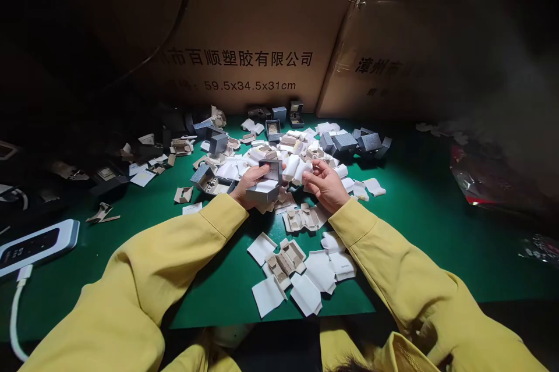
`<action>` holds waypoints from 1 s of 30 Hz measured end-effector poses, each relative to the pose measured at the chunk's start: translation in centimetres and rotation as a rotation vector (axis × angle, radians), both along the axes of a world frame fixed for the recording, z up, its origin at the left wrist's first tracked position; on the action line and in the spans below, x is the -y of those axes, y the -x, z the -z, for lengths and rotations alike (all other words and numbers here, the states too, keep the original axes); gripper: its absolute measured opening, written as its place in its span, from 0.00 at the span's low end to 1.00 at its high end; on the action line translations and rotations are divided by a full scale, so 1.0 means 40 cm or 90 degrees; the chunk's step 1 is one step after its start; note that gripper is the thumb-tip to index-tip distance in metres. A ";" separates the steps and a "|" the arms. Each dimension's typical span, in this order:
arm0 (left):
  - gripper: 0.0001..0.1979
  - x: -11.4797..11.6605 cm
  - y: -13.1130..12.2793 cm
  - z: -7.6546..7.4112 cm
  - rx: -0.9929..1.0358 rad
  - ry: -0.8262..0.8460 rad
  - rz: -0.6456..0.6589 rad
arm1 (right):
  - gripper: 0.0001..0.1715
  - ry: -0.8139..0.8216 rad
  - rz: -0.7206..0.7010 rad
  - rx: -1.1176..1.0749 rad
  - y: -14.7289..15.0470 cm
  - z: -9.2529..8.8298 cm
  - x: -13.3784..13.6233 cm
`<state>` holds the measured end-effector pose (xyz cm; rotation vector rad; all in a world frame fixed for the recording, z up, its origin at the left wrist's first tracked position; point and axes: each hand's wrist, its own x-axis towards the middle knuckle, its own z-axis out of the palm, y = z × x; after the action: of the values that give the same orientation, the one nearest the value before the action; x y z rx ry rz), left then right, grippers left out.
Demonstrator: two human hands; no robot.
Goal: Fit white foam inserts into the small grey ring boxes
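Two cartons (244, 17), printed with dark characters, stood behind the pile (257, 156) of white and beige paper pieces. Beneath the pile spread the green table (437, 215). Yellow sleeves (174, 250) reached toward the pile from its near side. Well to its right lay a red bag (474, 180); well to its left, a pale device (35, 247) trailed a white cable (15, 314).

At the pile's near edge, the left hand (250, 184) held a grey box (264, 190) with its lid raised, thumb against the lid and fingers wrapped round the side. Near the pile's front right, the right hand (325, 184) had thumb and index fingertip close together beside a white liner (302, 173); whether they pinched it could not be told. More boxes (345, 142) sat behind and beside the pile. In front of it, an unfolded beige insert (282, 264) lay among loose liners (321, 271).
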<state>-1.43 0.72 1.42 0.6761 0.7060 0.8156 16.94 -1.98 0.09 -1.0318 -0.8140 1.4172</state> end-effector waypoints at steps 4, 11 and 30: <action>0.12 0.001 0.000 0.006 -0.005 -0.032 0.005 | 0.20 -0.115 0.051 0.099 -0.003 0.013 -0.007; 0.11 0.001 -0.004 0.005 0.054 -0.024 -0.016 | 0.04 -0.563 0.204 0.635 -0.020 0.007 0.014; 0.14 -0.015 -0.003 0.012 0.116 0.067 -0.089 | 0.09 -0.683 0.027 0.761 -0.008 0.013 0.020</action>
<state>-1.32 1.33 0.94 0.4545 0.6310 0.9495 17.25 -2.78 -0.45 -0.9011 -2.0611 0.0158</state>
